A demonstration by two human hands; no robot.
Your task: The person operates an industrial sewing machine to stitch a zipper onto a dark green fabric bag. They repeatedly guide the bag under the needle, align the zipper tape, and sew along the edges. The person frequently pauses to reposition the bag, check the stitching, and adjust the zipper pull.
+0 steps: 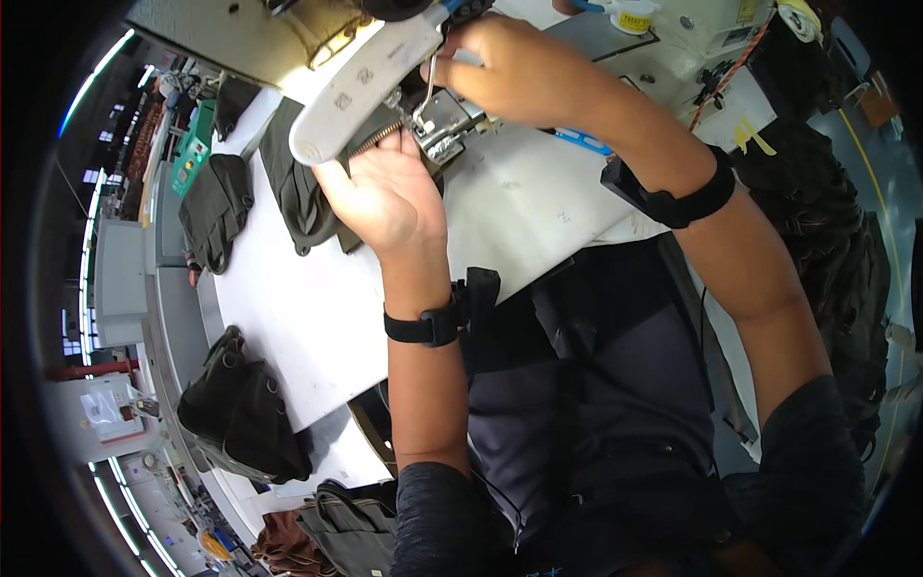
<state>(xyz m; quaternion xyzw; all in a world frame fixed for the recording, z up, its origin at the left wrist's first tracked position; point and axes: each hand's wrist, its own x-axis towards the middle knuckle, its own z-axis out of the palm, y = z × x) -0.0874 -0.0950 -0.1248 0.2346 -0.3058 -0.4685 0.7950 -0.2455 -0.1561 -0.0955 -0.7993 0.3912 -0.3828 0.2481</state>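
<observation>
I sit at a sewing machine (pixel 375 72) on a white table (pixel 317 317). My left hand (pixel 380 197) lies flat, palm toward me, on a dark olive fabric piece (pixel 298 192) under the machine's white arm, fingers close to the metal presser foot area (pixel 437 120). My right hand (pixel 510 67) reaches in from the right and pinches a thin bent metal lever (pixel 428 91) beside the needle. Black bands sit on both wrists.
More dark fabric pieces (pixel 213 207) lie at the table's left, next to a green box (pixel 190 149). A pile of dark pieces (pixel 240 409) hangs over the near left edge, with bags below. Dark cloth is heaped at the right (pixel 817 202).
</observation>
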